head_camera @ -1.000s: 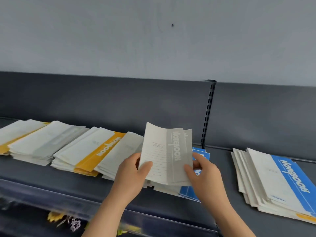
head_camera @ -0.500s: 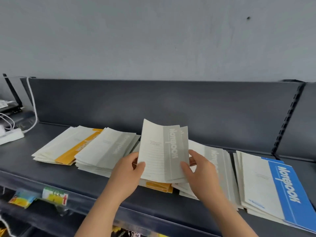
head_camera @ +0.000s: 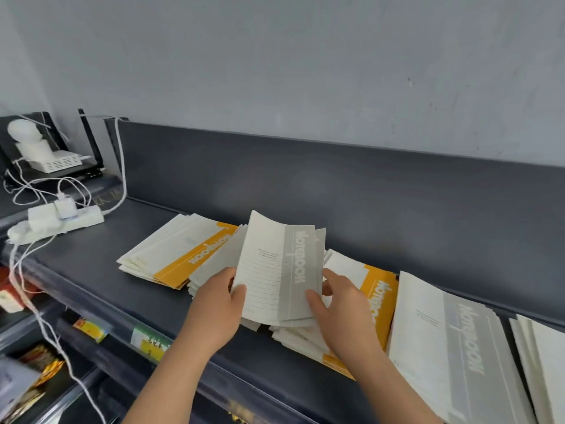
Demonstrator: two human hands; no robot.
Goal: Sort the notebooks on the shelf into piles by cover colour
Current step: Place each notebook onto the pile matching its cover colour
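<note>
White power strip (head_camera: 65, 220), shelf-edge price labels (head_camera: 149, 342)

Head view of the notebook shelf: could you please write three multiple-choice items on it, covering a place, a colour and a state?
1. Where does the white power strip lie?
A. left of the notebook piles
B. on the rightmost pile
C. hanging on the wall

2. What colour is the band on the held notebooks?
A. blue
B. red
C. grey

3. How are the held notebooks handled?
A. flat on the shelf, untouched
B. gripped by the left hand and the right hand, raised over the piles
C. in one hand alone

Answers:
1 A, it sits at the left end of the shelf.
2 C, a grey band bears the title.
3 B, a thumb of each hand lies on the front cover.
</note>
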